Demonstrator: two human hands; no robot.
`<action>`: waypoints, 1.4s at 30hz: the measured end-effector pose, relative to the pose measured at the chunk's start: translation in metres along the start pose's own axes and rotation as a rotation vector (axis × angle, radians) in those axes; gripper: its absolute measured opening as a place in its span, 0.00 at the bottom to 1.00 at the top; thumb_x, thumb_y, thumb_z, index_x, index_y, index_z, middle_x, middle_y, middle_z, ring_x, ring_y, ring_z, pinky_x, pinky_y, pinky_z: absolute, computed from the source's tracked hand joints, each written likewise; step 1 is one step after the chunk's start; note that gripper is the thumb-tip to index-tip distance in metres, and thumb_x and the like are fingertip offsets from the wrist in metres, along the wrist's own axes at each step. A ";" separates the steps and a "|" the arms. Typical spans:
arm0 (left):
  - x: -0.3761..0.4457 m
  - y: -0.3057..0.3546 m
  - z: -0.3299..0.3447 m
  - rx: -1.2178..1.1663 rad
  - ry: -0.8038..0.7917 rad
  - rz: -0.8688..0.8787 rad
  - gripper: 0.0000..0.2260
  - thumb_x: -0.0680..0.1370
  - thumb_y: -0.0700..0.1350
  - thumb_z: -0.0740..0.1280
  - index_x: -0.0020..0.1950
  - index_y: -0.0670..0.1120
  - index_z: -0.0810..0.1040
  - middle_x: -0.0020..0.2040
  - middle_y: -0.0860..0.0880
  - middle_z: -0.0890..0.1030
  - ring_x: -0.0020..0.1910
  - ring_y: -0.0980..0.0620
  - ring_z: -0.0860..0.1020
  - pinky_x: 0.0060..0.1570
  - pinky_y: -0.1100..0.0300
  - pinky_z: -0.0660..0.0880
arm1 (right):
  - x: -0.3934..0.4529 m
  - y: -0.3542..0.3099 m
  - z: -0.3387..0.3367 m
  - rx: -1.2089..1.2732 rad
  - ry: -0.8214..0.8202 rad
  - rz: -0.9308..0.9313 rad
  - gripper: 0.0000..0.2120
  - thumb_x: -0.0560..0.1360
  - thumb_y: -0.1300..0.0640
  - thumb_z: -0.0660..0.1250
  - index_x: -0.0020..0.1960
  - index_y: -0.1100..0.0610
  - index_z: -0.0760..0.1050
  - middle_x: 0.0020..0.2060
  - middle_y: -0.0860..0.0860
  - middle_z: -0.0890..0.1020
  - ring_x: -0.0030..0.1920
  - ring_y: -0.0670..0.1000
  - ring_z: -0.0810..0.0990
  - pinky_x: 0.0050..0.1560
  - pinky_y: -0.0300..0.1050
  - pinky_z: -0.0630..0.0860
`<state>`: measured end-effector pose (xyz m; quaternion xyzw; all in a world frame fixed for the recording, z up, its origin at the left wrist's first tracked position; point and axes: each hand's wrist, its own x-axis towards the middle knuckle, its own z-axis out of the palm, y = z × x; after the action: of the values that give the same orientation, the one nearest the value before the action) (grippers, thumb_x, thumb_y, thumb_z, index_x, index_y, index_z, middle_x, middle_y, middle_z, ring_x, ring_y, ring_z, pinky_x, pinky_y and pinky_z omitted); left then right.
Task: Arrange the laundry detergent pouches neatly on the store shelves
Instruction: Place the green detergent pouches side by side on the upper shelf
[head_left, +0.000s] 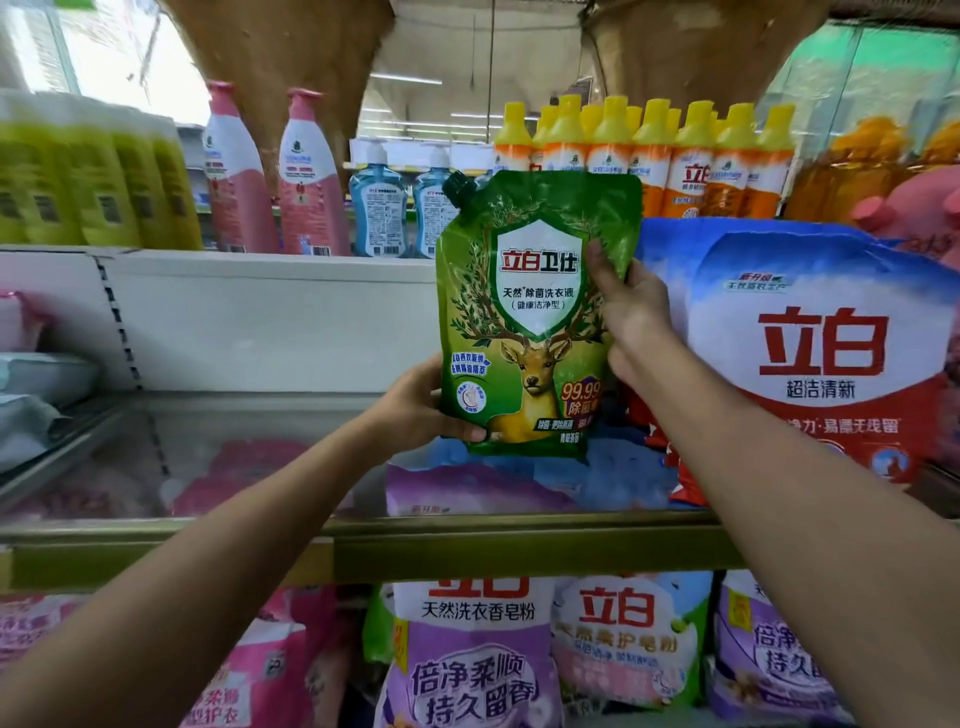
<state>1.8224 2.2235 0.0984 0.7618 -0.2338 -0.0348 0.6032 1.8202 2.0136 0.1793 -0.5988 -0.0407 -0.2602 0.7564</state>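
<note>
A green detergent pouch (537, 312) with a deer picture and a dark screw cap at its top left is held upright in front of the middle shelf (467, 525). My left hand (415, 405) grips its lower left corner. My right hand (628, 317) holds its right edge, thumb across the front. Below the pouch, purple and blue bags (467, 488) lie flat on the shelf. A large white and red detergent bag (810, 353) stands just to the right.
Yellow-capped orange bottles (675, 161), blue pump bottles (376, 208), pink bottles (306, 176) and green bottles (104, 182) line the top shelf. Purple and pink powder bags (467, 660) fill the lower shelf. The middle shelf's left part holds pale packs (31, 364).
</note>
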 end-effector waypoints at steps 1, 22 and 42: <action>0.000 -0.001 0.000 -0.006 0.013 0.004 0.32 0.64 0.23 0.73 0.64 0.42 0.72 0.55 0.46 0.80 0.54 0.49 0.79 0.44 0.60 0.81 | 0.000 0.000 0.000 0.008 0.006 0.000 0.05 0.77 0.51 0.67 0.50 0.52 0.77 0.44 0.47 0.84 0.40 0.43 0.83 0.35 0.35 0.79; -0.090 0.050 0.006 -0.036 0.318 -0.072 0.25 0.74 0.45 0.72 0.69 0.47 0.69 0.63 0.47 0.77 0.59 0.50 0.78 0.60 0.54 0.76 | -0.098 -0.010 0.002 -0.467 0.043 -0.053 0.45 0.73 0.55 0.71 0.79 0.51 0.45 0.76 0.50 0.55 0.76 0.53 0.54 0.75 0.56 0.58; -0.330 0.037 -0.226 -0.246 0.697 -0.035 0.07 0.77 0.38 0.67 0.55 0.43 0.78 0.53 0.41 0.81 0.50 0.49 0.81 0.49 0.59 0.80 | -0.260 0.042 0.313 -0.354 -0.361 0.065 0.26 0.74 0.54 0.69 0.69 0.51 0.63 0.69 0.54 0.64 0.69 0.56 0.64 0.68 0.57 0.67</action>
<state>1.5936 2.5525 0.1181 0.6534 0.0046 0.1887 0.7331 1.6934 2.3998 0.1326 -0.7597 -0.1099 -0.1276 0.6281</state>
